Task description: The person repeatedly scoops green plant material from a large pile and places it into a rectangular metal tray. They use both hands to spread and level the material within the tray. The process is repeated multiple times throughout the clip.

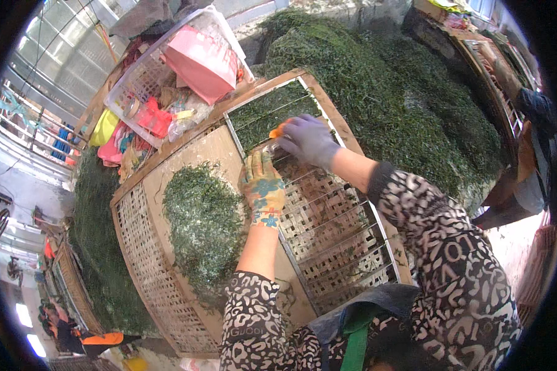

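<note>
The left hand (pixel 264 188), in a flower-patterned glove, is lying across the left rail of a white slatted frame (pixel 381 232); we are not managing to tell whether it is pressing or grasping. The right hand (pixel 309 142), in a grey-purple glove, appears to be pinching a small orange item (pixel 277 132), partly hidden, above the frame's far end.

The frame is lying on the bench (pixel 263 86), alongside its right edge, over a lattice mat (pixel 328 226). A layer of green shreds (pixel 263 117) is covering its far end; more shreds are forming a heap (pixel 204 219) on the board (pixel 207 148) to the left.

As to handling, we are judging the frame light and fairly stiff, its thin crossbars bending most easily; we are favouring a hold on both long rails. We are expecting the shreds to be soft, damp and slippery, better scooped than pinched.

The frame's long axis is running from the bench's near edge toward its far right corner, leaning leftward as it is receding; its crossbars are spanning rail to rail.
</note>
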